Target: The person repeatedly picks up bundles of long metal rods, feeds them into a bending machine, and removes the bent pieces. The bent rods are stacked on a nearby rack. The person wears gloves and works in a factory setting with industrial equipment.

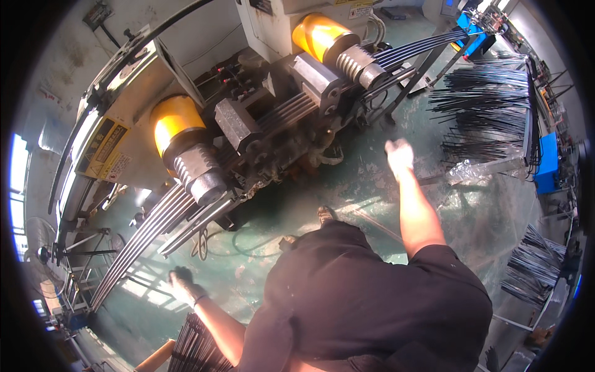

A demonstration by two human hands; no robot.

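My left hand [185, 286] hangs low at the left, over the green floor near a bundle of dark rods [197, 347]. It seems to wear a pale glove with dark fingers; their pose is too blurred to make out. Held out ahead on the right is my right hand [400, 156], pale and brightly lit, its fingers curled in with nothing visible in them. Neither hand touches the machine [260, 133] in front of me. Several long metal rods [149, 239] run side by side through that machine, beneath its two yellow cylinders [176, 124] and ridged dark metal parts.
Stacks of dark rods [486, 99] lie on a rack at the right, with another bundle [533, 266] lower down. A blue box [548, 162] stands beside the rack. A cable [201, 245] loops below the machine. At the far left is a fan [40, 242].
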